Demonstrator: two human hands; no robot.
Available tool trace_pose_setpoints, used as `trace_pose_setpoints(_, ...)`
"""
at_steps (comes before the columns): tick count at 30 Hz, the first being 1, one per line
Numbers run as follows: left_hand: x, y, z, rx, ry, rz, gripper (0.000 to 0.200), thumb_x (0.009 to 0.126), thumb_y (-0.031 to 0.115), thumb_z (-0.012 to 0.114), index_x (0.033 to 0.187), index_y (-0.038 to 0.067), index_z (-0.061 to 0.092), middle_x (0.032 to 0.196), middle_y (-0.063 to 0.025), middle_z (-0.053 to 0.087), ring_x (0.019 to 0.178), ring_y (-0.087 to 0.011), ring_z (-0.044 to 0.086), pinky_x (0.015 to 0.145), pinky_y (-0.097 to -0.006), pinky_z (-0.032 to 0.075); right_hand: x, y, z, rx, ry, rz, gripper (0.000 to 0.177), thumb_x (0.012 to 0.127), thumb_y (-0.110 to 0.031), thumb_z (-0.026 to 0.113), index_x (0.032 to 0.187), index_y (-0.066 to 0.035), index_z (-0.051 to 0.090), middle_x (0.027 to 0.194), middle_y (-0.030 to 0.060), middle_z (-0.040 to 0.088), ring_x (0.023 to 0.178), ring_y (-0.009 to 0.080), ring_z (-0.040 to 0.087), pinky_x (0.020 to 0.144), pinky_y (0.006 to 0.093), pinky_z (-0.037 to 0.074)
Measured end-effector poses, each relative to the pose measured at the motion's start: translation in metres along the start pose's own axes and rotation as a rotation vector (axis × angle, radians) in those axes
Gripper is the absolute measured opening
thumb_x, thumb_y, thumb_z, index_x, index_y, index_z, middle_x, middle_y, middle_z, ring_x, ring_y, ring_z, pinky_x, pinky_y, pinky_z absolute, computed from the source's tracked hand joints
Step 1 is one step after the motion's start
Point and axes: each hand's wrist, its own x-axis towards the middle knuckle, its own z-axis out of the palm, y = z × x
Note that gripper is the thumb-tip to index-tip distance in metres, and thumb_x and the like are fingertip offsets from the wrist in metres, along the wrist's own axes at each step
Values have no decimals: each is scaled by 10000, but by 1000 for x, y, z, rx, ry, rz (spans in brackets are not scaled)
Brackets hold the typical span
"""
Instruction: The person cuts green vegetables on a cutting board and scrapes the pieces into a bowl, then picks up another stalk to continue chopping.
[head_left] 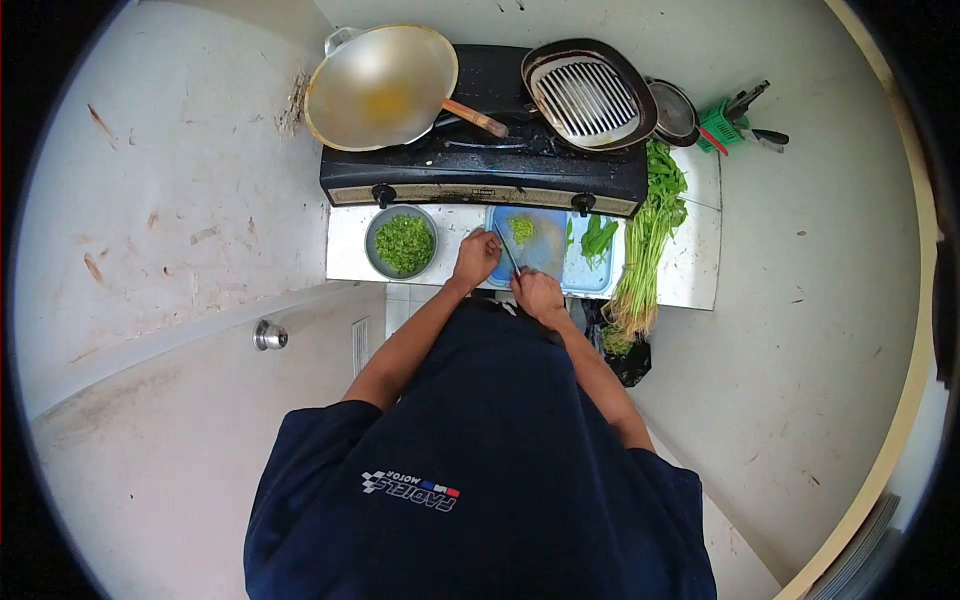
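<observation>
My right hand is closed around the handle of a knife, whose blade points away from me over a blue cutting board. Close to the blade's tip, my left hand has its fingers curled together at the board's left edge; whether they pinch anything is too small to see. A small pile of chopped greens lies on the board, to the right of the blade. Whole green leaves rest further right. Left of my left hand stands a grey bowl filled with chopped greens.
Behind the board is a black gas stove carrying a wok with a wooden handle and a grill pan. A bundle of leafy stalks hangs over the counter's front edge. Further right are a strainer and a green basket with utensils.
</observation>
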Motion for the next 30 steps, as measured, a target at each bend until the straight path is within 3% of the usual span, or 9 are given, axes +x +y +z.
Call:
trace_pose_setpoints(8, 0, 8, -5, 15, -28, -33, 72, 807, 6, 677, 872, -11, 703, 848, -150, 654, 710, -252, 697, 704, -351, 590, -1, -3, -4, -5, 10, -15, 383, 1010, -343, 550, 982, 17, 681, 840, 260, 718, 778, 434, 720, 730, 515, 580)
trace_pose_setpoints(30, -1, -2, -1, 35, -22, -26, 39, 820, 20, 706, 853, 2, 700, 843, -147, 642, 708, -259, 702, 705, -358, 590, -8, -3, 5, -13, 1, 12, 404, 1009, -355, 536, 919, 14, 675, 818, 263, 719, 771, 439, 725, 737, 525, 585)
